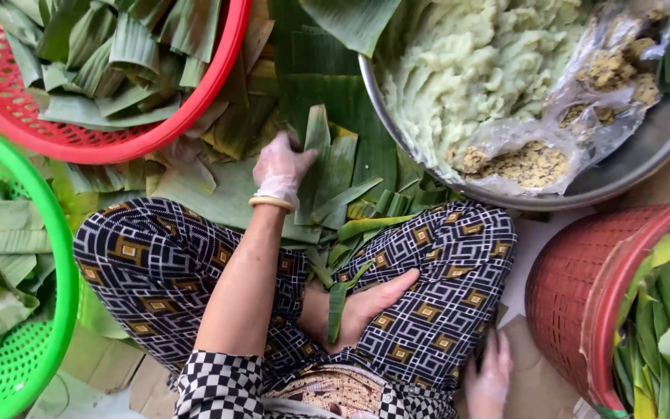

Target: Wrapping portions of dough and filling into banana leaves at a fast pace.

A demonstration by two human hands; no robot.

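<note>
I am looking down at a person who is sitting cross-legged in patterned black and white trousers (157, 271). The left hand (281, 167), wearing a thin clear glove, is reaching forward and pressing with its fingers on a long green banana leaf strip (327, 167). The hand is not clenched around it; the fingers are lying loosely on the left edge of the leaf. This strip is matte green with fine parallel ribs, its top end is cut unevenly, and it is lying on a pile of wider leaves on the floor, just in front of the knees.

The right hand (490, 380), also gloved, is resting low beside the right thigh, with the fingers spread out and holding nothing.

To the right of the leaf strip a big round metal bowl (645, 155) is holding pale green mashed dough (467, 62) and a crumpled clear plastic bag with yellow crumbly filling (583, 109). A red plastic basket (118, 143) with folded leaves is standing at the upper left, a green plastic basket (32, 310) at the left edge, and a dark red woven basket (568, 287) with leaves at the right.
</note>
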